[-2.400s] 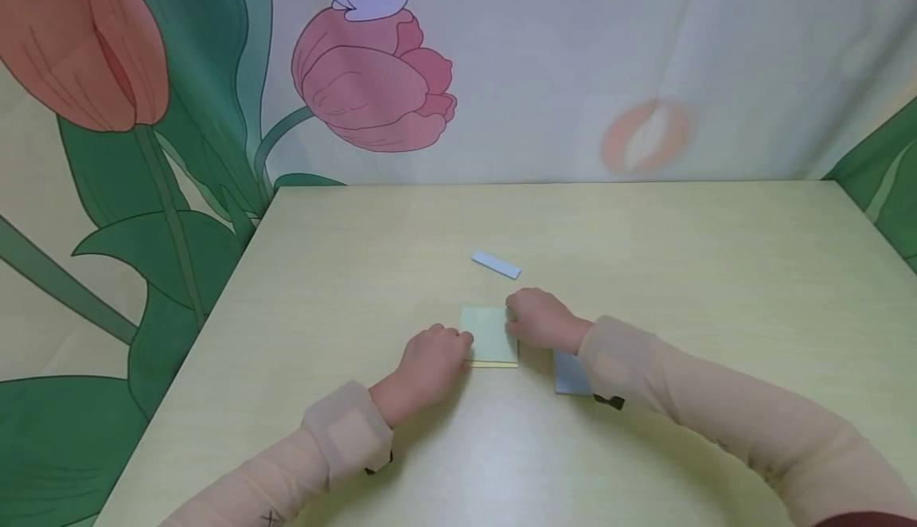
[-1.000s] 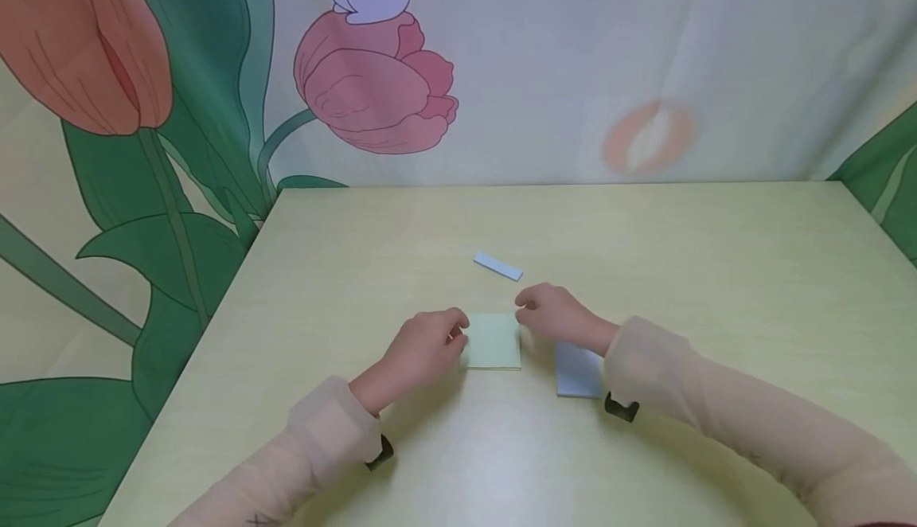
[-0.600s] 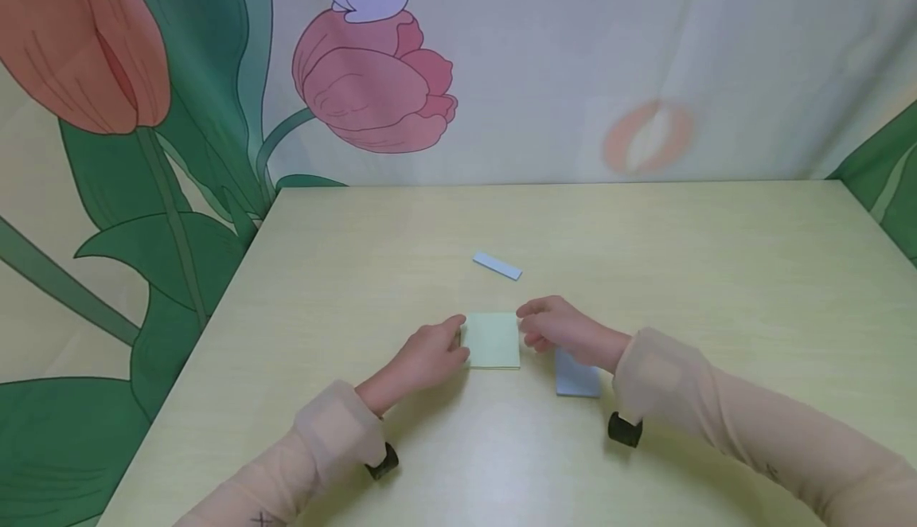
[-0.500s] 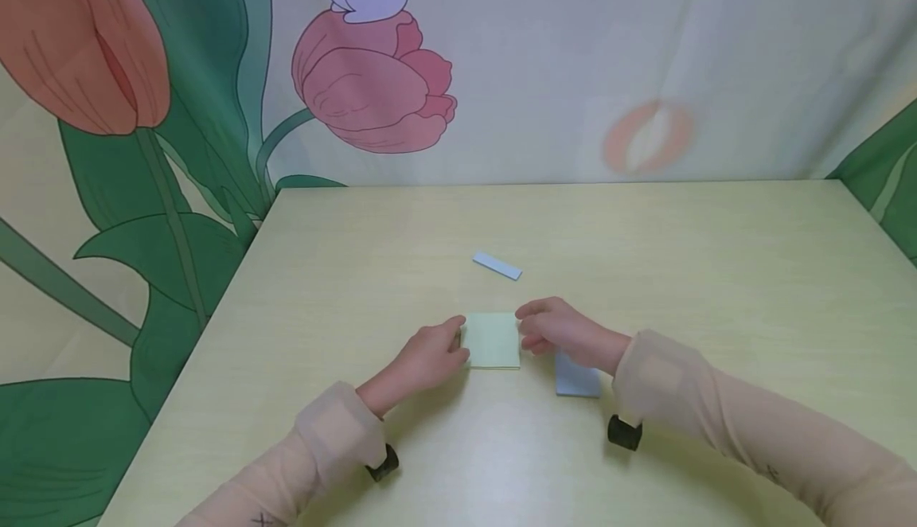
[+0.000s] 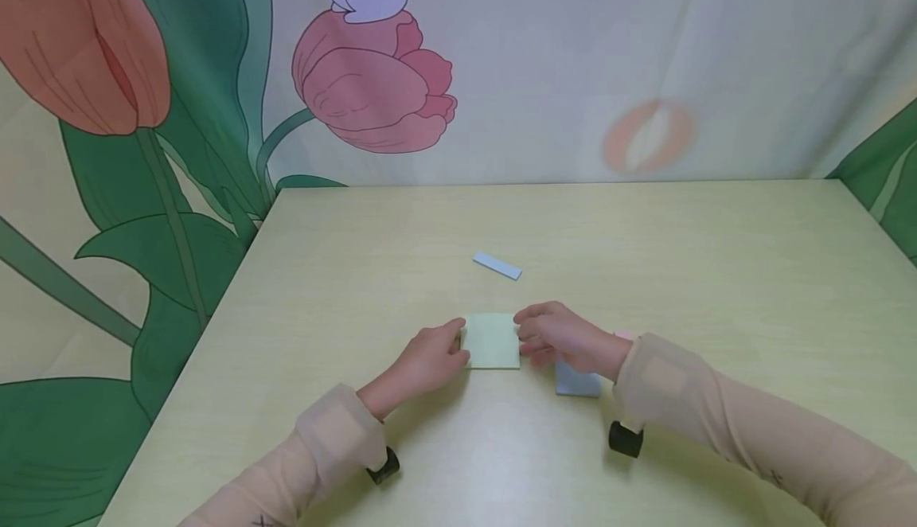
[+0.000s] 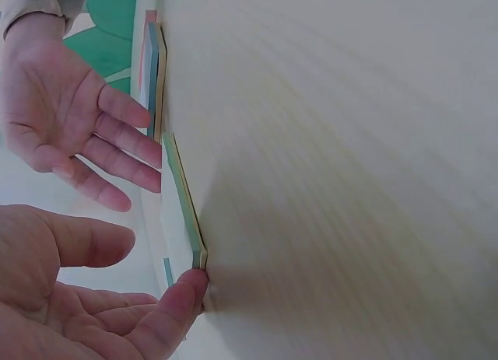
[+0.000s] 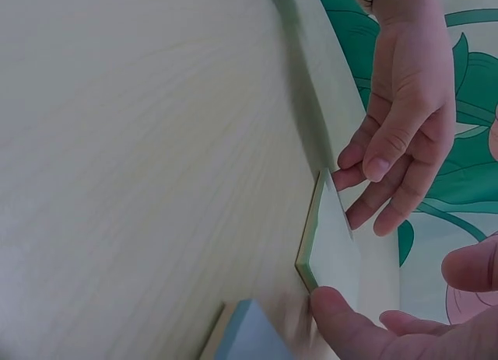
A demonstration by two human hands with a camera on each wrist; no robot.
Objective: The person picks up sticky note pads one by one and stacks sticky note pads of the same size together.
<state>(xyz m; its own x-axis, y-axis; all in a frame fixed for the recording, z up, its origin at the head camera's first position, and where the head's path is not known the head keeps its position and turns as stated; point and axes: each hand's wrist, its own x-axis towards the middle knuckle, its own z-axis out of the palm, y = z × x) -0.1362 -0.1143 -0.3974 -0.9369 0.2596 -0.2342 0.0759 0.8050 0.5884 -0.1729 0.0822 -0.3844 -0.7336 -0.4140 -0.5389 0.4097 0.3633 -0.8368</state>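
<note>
A pale green square pad (image 5: 491,341), like a block of sticky notes, lies flat on the table with a thin yellowish layer beneath it, seen along its edge in both wrist views. My left hand (image 5: 430,356) is at its left side, thumb and fingers spread apart, fingertips at the edge. At the opposite side, my right hand (image 5: 566,336) has its fingers extended, with the tips right at the pad's right edge. Below the right hand lies a blue square pad (image 5: 577,384), partly covered by that hand; a yellowish layer shows under it in the right wrist view.
A narrow light blue strip (image 5: 497,265) lies slantwise beyond the green pad. A bit of something pink (image 5: 623,335) peeks out behind my right wrist. The pale table (image 5: 358,256) ends at a curtain (image 5: 537,73) printed with tulips.
The yellow layer that stuck out at the green pad's near edge is now nearly flush with it. Both hands have gone from curled to spread fingers. The right hand has shifted slightly toward me.
</note>
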